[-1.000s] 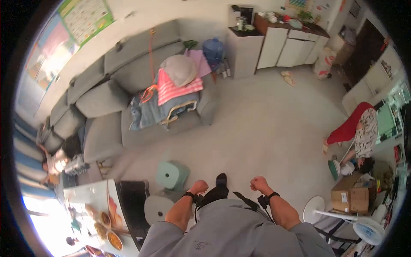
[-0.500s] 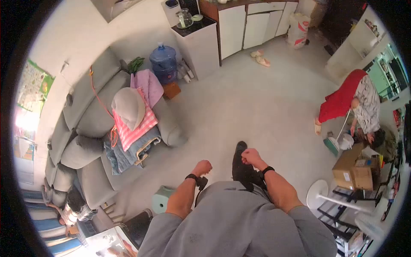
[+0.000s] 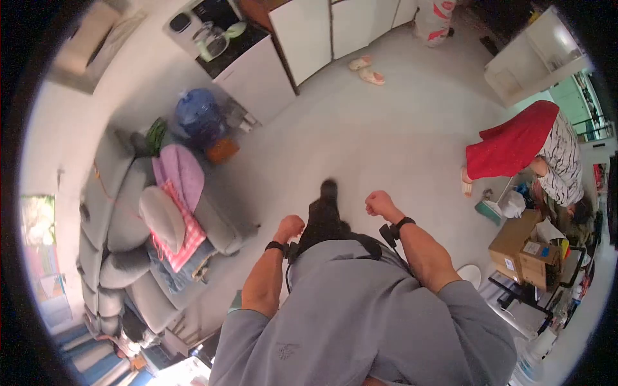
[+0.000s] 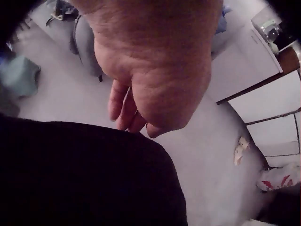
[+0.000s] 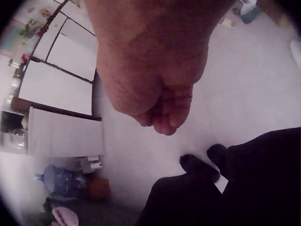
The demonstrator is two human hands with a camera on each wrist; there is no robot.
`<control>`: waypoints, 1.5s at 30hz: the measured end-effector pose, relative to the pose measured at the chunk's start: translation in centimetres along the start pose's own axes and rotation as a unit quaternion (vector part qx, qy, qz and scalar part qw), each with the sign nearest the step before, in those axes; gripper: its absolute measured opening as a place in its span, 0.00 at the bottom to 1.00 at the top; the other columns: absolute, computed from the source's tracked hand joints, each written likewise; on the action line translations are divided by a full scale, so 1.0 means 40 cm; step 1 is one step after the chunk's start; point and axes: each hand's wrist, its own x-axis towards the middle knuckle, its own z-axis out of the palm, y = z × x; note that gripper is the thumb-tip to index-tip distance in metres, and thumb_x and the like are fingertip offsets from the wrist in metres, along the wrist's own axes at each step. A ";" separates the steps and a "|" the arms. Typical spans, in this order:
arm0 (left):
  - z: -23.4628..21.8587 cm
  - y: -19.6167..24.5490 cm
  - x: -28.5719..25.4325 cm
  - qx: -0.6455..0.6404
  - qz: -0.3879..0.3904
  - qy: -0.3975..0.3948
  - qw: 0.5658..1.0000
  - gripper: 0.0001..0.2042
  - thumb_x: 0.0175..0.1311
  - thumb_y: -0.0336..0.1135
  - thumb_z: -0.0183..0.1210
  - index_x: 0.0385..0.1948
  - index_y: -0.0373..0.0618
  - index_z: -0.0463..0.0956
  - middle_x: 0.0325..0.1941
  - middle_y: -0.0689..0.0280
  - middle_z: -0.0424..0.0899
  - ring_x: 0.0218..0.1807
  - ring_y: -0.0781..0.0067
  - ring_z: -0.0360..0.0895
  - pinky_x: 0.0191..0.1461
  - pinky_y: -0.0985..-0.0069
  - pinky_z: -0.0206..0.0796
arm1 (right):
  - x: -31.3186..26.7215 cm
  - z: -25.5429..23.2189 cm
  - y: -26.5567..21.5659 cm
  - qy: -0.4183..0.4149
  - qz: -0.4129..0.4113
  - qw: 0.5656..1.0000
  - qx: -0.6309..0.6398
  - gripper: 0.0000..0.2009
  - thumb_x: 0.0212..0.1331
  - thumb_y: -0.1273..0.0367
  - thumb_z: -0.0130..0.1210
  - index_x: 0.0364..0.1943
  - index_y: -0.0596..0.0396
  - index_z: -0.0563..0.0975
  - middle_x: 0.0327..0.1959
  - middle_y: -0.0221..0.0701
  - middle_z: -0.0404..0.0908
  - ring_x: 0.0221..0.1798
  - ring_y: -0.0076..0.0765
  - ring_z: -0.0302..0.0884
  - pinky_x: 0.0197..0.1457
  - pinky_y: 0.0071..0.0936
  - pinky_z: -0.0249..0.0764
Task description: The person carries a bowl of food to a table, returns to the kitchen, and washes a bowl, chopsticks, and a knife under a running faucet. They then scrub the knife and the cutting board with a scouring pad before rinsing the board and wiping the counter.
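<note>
My left hand (image 3: 291, 227) hangs in front of my left thigh, holding nothing. In the left wrist view its fingers (image 4: 126, 110) droop, loosely bent, beside the dark trouser leg (image 4: 94, 169). To the right, my right hand (image 3: 381, 204) is held out over the grey floor (image 3: 412, 154), also with nothing in it. Its fingers (image 5: 171, 115) curl loosely toward the palm in the right wrist view. A black strap with a small device sits on each wrist. One dark shoe (image 3: 329, 188) shows between the hands.
A grey sofa (image 3: 225, 222) with a cushion (image 3: 162, 219) stands at left, a blue water bottle (image 3: 198, 114) behind it. White cabinets (image 3: 299, 45) line the back, slippers (image 3: 368, 71) before them. At right a person in red (image 3: 515, 141) bends near a cardboard box (image 3: 515, 244).
My body has turned right and walked forward, so sofa and cabinets shift left and nearer in view; table and stools slide mostly out. Both hands stay empty, swinging slightly. The other person remains bent over.
</note>
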 end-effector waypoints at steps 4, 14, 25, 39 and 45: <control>-0.032 -0.119 0.321 -0.132 0.006 -0.003 0.991 0.04 0.51 0.35 0.63 0.25 0.49 0.85 0.33 0.63 0.87 0.41 0.56 0.86 0.43 0.60 0.80 | 0.170 -0.169 -0.074 0.028 0.013 0.999 0.017 0.07 0.61 0.69 0.57 0.33 0.61 0.80 0.27 0.35 0.84 0.26 0.30 0.83 0.29 0.28 0.81; -0.793 0.017 1.069 -0.308 -0.092 0.007 0.947 0.07 0.56 0.34 0.58 0.21 0.45 0.83 0.23 0.59 0.84 0.28 0.57 0.84 0.35 0.60 0.78 | 0.438 -0.806 -0.443 0.177 -0.001 0.965 0.195 0.07 0.62 0.70 0.58 0.36 0.61 0.80 0.26 0.37 0.83 0.25 0.32 0.82 0.26 0.30 0.81; -1.500 0.702 1.721 -0.635 -0.063 -0.030 0.770 0.08 0.65 0.36 0.61 0.29 0.44 0.79 0.28 0.65 0.82 0.30 0.72 0.80 0.35 0.74 0.74 | 0.713 -1.440 -0.692 0.212 -0.043 0.902 0.374 0.08 0.66 0.66 0.62 0.38 0.57 0.80 0.29 0.32 0.84 0.27 0.28 0.82 0.30 0.27 0.80; -1.928 1.361 2.289 -0.569 0.028 -0.056 0.820 0.06 0.67 0.32 0.56 0.36 0.41 0.79 0.31 0.66 0.83 0.32 0.76 0.79 0.35 0.77 0.70 | 0.989 -2.333 -1.150 0.110 -0.128 0.949 0.268 0.10 0.65 0.65 0.61 0.37 0.60 0.81 0.29 0.33 0.85 0.27 0.27 0.81 0.29 0.25 0.77; -2.028 1.525 2.585 -0.547 0.059 -0.117 0.827 0.07 0.63 0.26 0.51 0.38 0.42 0.78 0.34 0.66 0.83 0.36 0.74 0.80 0.41 0.76 0.73 | 1.092 -2.598 -1.164 0.114 -0.090 0.942 0.304 0.09 0.66 0.66 0.61 0.35 0.58 0.82 0.29 0.32 0.85 0.28 0.27 0.81 0.29 0.25 0.77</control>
